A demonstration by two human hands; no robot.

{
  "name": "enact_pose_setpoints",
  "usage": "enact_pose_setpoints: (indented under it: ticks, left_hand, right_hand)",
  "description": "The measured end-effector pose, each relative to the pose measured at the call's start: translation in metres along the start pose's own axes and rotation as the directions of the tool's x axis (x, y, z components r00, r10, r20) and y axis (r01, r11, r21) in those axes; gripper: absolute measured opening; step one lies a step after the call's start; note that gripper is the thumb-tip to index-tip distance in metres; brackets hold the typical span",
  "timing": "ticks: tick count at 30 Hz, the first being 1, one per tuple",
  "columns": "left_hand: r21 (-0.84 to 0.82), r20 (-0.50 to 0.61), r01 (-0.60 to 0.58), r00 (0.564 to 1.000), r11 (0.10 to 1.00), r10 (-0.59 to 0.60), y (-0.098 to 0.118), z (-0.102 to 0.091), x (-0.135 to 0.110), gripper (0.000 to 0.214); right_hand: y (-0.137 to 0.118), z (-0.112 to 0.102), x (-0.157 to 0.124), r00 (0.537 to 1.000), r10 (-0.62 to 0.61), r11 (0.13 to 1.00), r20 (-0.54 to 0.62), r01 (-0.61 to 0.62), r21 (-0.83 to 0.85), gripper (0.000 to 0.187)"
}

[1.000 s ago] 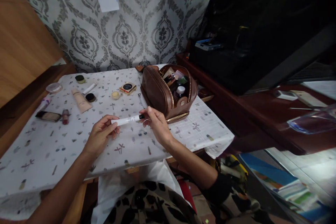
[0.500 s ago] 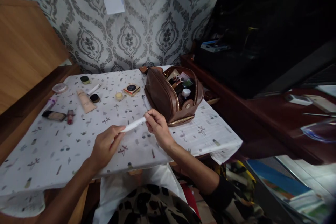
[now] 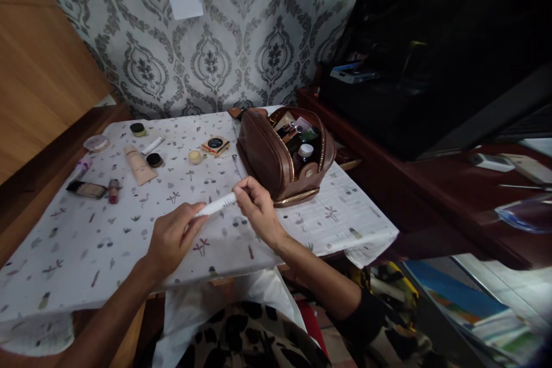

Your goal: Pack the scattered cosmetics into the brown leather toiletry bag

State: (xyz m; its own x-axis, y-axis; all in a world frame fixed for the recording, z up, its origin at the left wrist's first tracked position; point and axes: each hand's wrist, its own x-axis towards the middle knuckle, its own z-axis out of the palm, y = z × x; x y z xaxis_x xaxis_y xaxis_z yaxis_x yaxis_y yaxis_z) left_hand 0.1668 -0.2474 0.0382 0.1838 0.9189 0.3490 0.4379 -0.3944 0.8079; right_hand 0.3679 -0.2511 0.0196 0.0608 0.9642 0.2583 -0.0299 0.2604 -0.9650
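Smooth, shiny, like leather on the brown bag [image 3: 265, 155]; shiny metal on its gold zip [image 3: 297, 198]. Under the bag, dull, thin cloth [image 3: 77, 241]. Left of the bag, smooth plastic on the white tube [image 3: 218, 205], wood on the big board [image 3: 38, 57].

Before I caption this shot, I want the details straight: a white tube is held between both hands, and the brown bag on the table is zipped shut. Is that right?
The bag isn't zipped shut: the head view shows the brown bag on the table gaping open, a white-capped container visible inside. The white tube is indeed held between the left hand and right hand.
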Motion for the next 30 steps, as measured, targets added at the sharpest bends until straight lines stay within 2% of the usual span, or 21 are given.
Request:
enact_pose_setpoints:
  ticks: [1,3,5,6,7,9,12,14,19,22,24,26,27,29,30]
  left_hand:
    - [-0.020,0.009,0.020,1.000,1.000,-0.020,0.001,0.000,0.000,0.029]
    - [-0.159,0.115,0.189,0.978,0.969,-0.172,0.002,0.001,0.002,0.036]
    - [-0.302,0.280,0.399,0.905,0.866,-0.320,0.004,0.003,0.006,0.045]
    - [-0.349,0.340,0.463,0.873,0.814,-0.351,0.006,0.004,0.008,0.049]
    - [-0.384,0.364,0.485,0.861,0.785,-0.354,0.008,0.004,0.011,0.052]
    - [-0.427,0.335,0.438,0.889,0.791,-0.311,0.013,0.005,0.015,0.050]
    - [-0.457,0.256,0.303,0.945,0.836,-0.203,0.017,0.005,0.022,0.041]
    - [-0.480,0.231,0.242,0.962,0.843,-0.145,0.018,0.006,0.028,0.036]
    - [-0.470,0.214,0.121,0.977,0.874,-0.020,0.020,0.015,0.049,0.034]
    - [-0.410,0.205,0.027,0.977,0.912,0.063,0.030,0.030,0.063,0.037]
    - [-0.312,0.178,-0.101,0.971,0.945,0.162,0.039,0.044,0.070,0.039]
    - [-0.135,0.178,-0.319,0.924,0.938,0.340,0.047,0.058,0.075,0.040]
    - [-0.032,0.199,-0.455,0.870,0.890,0.451,0.050,0.066,0.078,0.041]
    - [0.147,0.276,-0.697,0.710,0.701,0.648,0.053,0.081,0.081,0.046]
    - [0.211,0.317,-0.780,0.625,0.589,0.713,0.054,0.088,0.082,0.048]
  right_hand:
    - [0.000,0.000,0.001,1.000,0.003,1.000,0.000,-0.003,0.016,0.035]
    - [-0.003,-0.001,0.001,1.000,-0.023,1.000,-0.016,0.023,-0.001,0.034]
    - [-0.006,-0.004,-0.001,0.996,-0.079,0.993,-0.028,0.076,-0.086,0.029]
    - [-0.009,-0.005,-0.002,0.994,-0.106,0.986,-0.024,0.101,-0.134,0.027]
    - [-0.011,-0.007,-0.002,0.992,-0.125,0.978,-0.016,0.121,-0.171,0.025]
    - [-0.017,-0.010,-0.002,0.989,-0.149,0.969,0.002,0.147,-0.198,0.024]
    - [-0.027,-0.013,0.001,0.985,-0.170,0.970,0.012,0.170,-0.174,0.025]
    - [-0.035,-0.017,0.003,0.983,-0.185,0.968,0.008,0.184,-0.170,0.025]
    - [-0.060,-0.034,0.006,0.964,-0.264,0.934,-0.022,0.250,-0.254,0.023]
    - [-0.075,-0.057,0.010,0.936,-0.343,0.893,-0.080,0.298,-0.336,0.021]
    - [-0.084,-0.077,0.017,0.901,-0.402,0.866,-0.163,0.317,-0.387,0.020]
    - [-0.091,-0.100,0.028,0.853,-0.455,0.839,-0.254,0.315,-0.444,0.020]
    - [-0.093,-0.111,0.035,0.829,-0.481,0.821,-0.286,0.312,-0.478,0.020]
    - [-0.096,-0.131,0.050,0.790,-0.533,0.771,-0.304,0.305,-0.558,0.018]
    - [-0.096,-0.139,0.058,0.780,-0.553,0.743,-0.294,0.301,-0.599,0.017]
